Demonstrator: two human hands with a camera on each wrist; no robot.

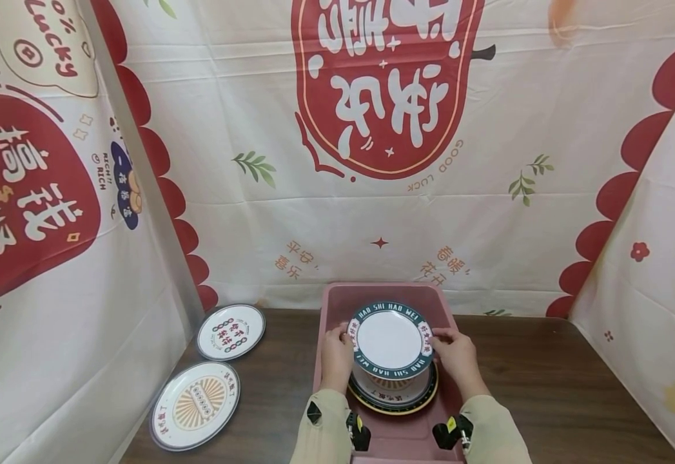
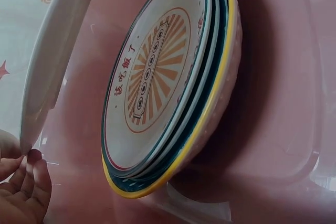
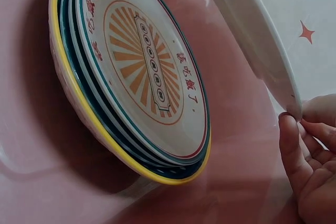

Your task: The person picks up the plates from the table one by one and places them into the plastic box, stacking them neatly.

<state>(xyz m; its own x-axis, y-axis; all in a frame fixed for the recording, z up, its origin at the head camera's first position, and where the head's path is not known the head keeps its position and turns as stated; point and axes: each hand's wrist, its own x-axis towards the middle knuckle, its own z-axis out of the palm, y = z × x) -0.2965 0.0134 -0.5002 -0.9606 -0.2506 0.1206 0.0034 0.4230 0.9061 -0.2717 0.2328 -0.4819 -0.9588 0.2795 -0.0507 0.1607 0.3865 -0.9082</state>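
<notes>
Head view, principal item: one round white plate with a broad teal lettered border, held face up over a pink rectangular plastic tray, apart from the stack beneath it.

Left hand: thumb and fingers pinching the plate's left edge. Right hand: same grip, opposite edge. The paired hold presumably keeps the plate balanced and the fingers off its face.

Inside the tray, one stack: uppermost, a round white plate with an orange sunburst and red lettering; below it, at least one more pale-edged plate; lowest, a wider dark-teal dish with a yellow rim. The widest piece at the bottom likely gives the stack a steady base.

On the dark brown wood-look table, left of the tray: a round white plate with red central lettering and, nearer the person, a larger-looking white sunburst plate. Both lie face up, just beside each other, probably set aside to leave the tray accessible.
</notes>
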